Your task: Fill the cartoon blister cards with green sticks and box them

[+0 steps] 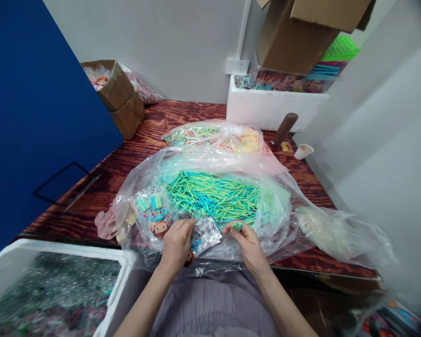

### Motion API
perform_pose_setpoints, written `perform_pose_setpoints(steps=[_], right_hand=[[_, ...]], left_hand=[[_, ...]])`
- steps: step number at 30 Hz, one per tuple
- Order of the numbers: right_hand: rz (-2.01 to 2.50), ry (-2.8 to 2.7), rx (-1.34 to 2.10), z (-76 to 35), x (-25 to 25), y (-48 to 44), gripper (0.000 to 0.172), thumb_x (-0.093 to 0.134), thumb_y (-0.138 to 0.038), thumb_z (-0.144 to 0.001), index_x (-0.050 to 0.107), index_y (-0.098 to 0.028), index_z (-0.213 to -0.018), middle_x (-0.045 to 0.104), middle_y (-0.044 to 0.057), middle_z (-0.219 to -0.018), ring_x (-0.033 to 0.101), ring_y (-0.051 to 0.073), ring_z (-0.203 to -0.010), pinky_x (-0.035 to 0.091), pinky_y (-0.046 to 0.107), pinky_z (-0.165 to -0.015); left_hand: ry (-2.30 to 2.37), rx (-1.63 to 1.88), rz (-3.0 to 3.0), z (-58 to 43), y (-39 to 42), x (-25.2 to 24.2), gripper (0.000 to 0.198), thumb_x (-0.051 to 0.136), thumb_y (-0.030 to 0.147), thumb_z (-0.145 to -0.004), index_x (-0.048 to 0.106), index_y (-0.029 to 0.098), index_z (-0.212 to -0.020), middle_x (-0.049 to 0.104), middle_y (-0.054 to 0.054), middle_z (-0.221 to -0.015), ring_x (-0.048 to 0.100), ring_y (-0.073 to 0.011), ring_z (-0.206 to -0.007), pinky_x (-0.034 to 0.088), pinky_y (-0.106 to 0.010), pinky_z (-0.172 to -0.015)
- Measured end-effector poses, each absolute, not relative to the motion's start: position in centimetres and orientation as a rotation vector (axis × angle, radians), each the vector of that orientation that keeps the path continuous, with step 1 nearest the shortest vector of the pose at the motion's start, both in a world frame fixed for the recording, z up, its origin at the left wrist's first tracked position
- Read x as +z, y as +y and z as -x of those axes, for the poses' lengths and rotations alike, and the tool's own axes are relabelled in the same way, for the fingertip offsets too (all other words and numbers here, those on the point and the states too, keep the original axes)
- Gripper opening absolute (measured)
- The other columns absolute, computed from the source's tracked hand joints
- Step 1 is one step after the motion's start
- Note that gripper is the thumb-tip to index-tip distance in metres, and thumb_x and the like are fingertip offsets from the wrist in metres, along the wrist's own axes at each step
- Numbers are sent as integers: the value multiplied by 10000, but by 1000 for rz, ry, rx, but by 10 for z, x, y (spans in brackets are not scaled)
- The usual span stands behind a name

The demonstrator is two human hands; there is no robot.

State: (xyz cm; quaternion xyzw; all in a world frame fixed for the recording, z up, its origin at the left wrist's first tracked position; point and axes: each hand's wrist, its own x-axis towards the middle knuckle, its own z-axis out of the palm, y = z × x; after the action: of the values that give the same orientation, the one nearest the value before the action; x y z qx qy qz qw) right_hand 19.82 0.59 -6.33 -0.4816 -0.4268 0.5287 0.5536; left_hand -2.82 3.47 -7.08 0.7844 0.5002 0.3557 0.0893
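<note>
My left hand (pixel 177 243) is closed on a small printed packet (pixel 207 234) with a silvery upper part, just in front of the stick pile. Near the packet's right end, my right hand (pixel 246 241) pinches a few green and blue sticks (pixel 236 226); their ends show between the fingers. A heap of thin green and blue sticks (pixel 214 196) lies in a large open clear plastic bag (pixel 266 164). Several printed packets (pixel 154 213) with a cartoon face lie on the bag's left side.
Behind is a tied bag of coloured sticks (pixel 210 133). A foam box (pixel 273 105), brown cylinder (pixel 285 129) and paper cup (pixel 303 151) stand back right. Cardboard boxes (pixel 128 112) are back left, a foam bin (pixel 117 281) front left, pink gloves (pixel 105 223) at the table's left edge.
</note>
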Motion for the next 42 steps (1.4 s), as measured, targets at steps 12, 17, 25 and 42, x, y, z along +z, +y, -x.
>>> perform_pose_setpoints(steps=[12, 17, 25, 42], right_hand=[[1735, -1809, 603, -245, -70, 56, 123, 430, -239, -909, 523, -224, -830, 581, 17, -764, 563, 201, -712, 394, 301, -653], [1845, -2250, 197, -229, -68, 66, 218, 363, -79, -924, 549, -193, -930, 595, 71, -941, 567, 198, -835, 388, 285, -718], [1890, -2418, -144, -236, -68, 68, 266, 399, 18, -872, 554, -179, -962, 573, 89, -977, 540, 210, -822, 388, 306, -741], [1807, -2384, -115, -239, -57, 65, 186, 436, -67, -882, 582, -181, -899, 627, 126, -944, 542, 282, -912, 386, 371, -774]], left_hand=[[1475, 1046, -2433, 25, 36, -58, 321, 424, 177, -967, 626, 170, -1217, 608, -77, -897, 564, -183, -818, 471, -296, -715], [1482, 1072, -2437, 29, 36, -52, 276, 443, 183, -965, 647, 142, -1146, 614, -71, -842, 566, -182, -775, 460, -290, -693], [1471, 1128, -2340, 34, 36, -44, 239, 456, 193, -962, 653, 161, -1094, 625, -64, -859, 589, -178, -785, 466, -287, -694], [1376, 1185, -2010, 30, 29, -26, 187, 510, 235, -935, 686, 186, -893, 671, -63, -870, 640, -178, -813, 490, -284, -720]])
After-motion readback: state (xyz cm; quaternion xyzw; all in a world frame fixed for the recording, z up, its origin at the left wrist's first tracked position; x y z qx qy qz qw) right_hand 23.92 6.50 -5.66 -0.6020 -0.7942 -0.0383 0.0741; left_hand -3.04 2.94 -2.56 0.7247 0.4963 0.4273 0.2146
